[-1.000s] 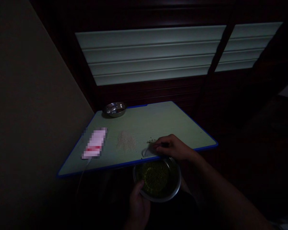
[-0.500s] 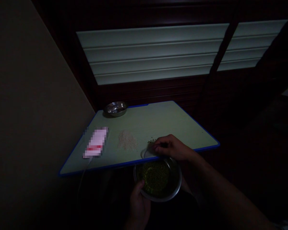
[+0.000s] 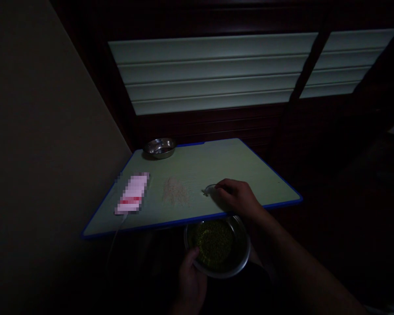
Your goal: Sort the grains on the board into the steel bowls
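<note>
My left hand (image 3: 191, 280) grips the near rim of a steel bowl (image 3: 241, 262) filled with small green beans, held just below the front edge of the pale green table (image 3: 197, 166). My right hand (image 3: 237, 197) rests on the table above the bowl, fingers curled round a small pale object I cannot make out in the dim light. A few dark beans (image 3: 206, 191) lie at its fingertips. A small heap of white grains (image 3: 174, 192) sits to the left of that hand.
A second steel bowl (image 3: 160, 148) stands at the table's far left corner. A pink phone-like object (image 3: 133, 192) with a cable lies near the left edge. A wall is on the left, louvred windows behind. The room is very dark.
My right hand has slid away from the table's front edge toward the scattered beans. The bowl in my left hand has stayed put.
</note>
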`<state>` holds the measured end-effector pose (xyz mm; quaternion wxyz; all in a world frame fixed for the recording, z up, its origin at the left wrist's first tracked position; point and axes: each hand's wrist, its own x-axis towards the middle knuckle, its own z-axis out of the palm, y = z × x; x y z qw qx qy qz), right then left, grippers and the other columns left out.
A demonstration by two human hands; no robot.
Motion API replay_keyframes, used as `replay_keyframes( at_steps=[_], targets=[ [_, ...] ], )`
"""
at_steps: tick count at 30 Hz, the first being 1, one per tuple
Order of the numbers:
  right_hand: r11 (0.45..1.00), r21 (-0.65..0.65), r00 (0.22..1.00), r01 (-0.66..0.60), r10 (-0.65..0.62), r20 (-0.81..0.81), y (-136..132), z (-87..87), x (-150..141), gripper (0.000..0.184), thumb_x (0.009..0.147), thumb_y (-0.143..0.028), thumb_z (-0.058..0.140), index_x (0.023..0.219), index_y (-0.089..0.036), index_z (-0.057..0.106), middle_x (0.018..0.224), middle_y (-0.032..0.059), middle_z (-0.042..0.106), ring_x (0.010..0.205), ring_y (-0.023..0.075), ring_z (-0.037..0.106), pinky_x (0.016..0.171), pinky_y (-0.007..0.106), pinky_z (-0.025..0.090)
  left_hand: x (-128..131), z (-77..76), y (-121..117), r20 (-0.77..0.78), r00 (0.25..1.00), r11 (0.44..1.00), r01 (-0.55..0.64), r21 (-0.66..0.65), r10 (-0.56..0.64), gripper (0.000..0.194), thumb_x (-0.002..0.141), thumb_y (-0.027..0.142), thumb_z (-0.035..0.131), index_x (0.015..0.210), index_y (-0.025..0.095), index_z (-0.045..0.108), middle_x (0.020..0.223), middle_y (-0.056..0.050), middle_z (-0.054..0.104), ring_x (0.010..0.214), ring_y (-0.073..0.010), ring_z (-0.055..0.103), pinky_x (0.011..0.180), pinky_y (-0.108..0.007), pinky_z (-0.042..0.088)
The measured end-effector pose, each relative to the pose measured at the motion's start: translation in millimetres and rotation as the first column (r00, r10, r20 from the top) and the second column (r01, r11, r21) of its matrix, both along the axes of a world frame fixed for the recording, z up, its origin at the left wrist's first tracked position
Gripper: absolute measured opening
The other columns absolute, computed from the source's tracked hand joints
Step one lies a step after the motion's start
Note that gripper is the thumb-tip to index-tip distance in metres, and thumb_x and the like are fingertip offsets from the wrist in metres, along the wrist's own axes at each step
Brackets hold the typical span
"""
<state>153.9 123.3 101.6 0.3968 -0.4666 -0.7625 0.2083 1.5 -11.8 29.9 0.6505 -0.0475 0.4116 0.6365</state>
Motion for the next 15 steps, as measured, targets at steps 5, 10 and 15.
replay_keyframes(
  at_steps=[5,10,15],
  targets=[
    [0.991,-0.082,0.993,-0.102,0.096,-0.073,-2.0,0.0,1.0,0.014,0.084,-0.025,0.056,0.082,-0.02,0.069,0.076,0.0028,0.07,0.068,0.0155,0.06,0.063,0.027,0.044,0.1,-1.3,0.2,0.003,1.0,1.0,-0.014,-0.022,0.014,0.051,0.07,0.018,0.061,0.12,0.016,0.067,0.089,-0.008,0.077,0.095,-0.0273,0.07,0.096,-0.044,0.049],
    [0.994,-0.098,0.989,-0.056,0.041,-0.144,-3.5,1.4,3.6,0.013,0.081,-0.025,0.057,0.079,-0.018,0.068,0.071,0.0012,0.067,0.065,0.0142,0.057,0.06,0.026,0.042,0.3,1.1,-0.1,0.006,1.0,1.0,-0.01,-0.029,0.01,0.052,0.07,0.018,0.06,0.121,0.018,0.066,0.089,-0.008,0.077,0.095,-0.0271,0.07,0.096,-0.044,0.049],
    [0.99,-0.132,0.988,-0.05,0.03,-0.154,-4.7,4.9,4.1,0.013,0.077,-0.025,0.056,0.07,-0.017,0.064,0.063,-0.0007,0.062,0.06,0.0131,0.054,0.057,0.024,0.04,1.0,5.0,0.6,0.017,0.999,0.998,-0.028,-0.054,0.029,0.048,0.072,0.016,0.057,0.119,0.019,0.067,0.084,-0.006,0.077,0.088,-0.0256,0.072,0.097,-0.045,0.048]
  ],
)
